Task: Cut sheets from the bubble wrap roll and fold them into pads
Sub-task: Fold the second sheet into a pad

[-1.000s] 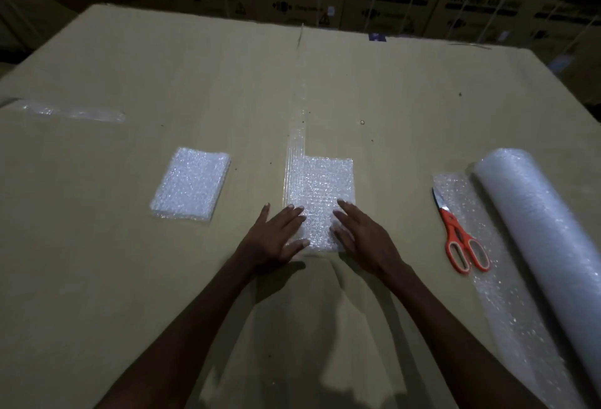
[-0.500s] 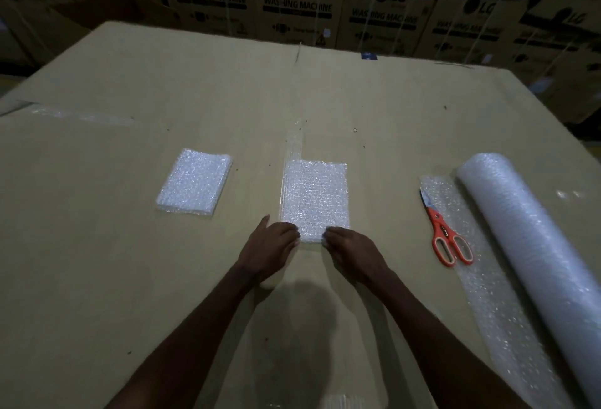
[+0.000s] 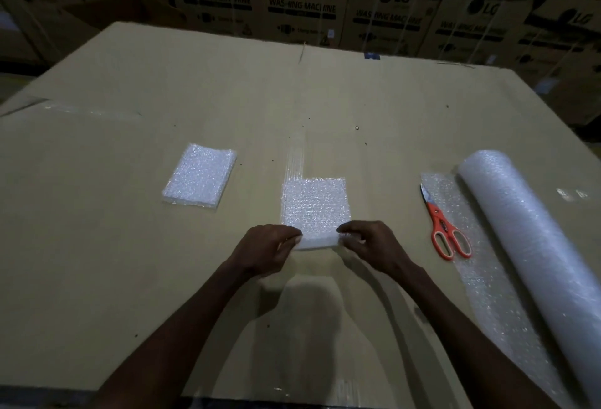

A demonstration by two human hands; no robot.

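Both hands pinch the sheet's (image 3: 314, 203) near edge at table (image 3: 97, 246) centre: left hand (image 3: 266, 247) and right hand (image 3: 374, 246) curled on its corners. Folded pad (image 3: 200, 177) left; scissors (image 3: 444, 224) and roll (image 3: 533, 239) right.

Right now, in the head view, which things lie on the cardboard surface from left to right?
Folded pad → sheet being folded, its near edge pinched by the left hand and right hand → orange scissors on the unrolled wrap → bubble wrap roll.
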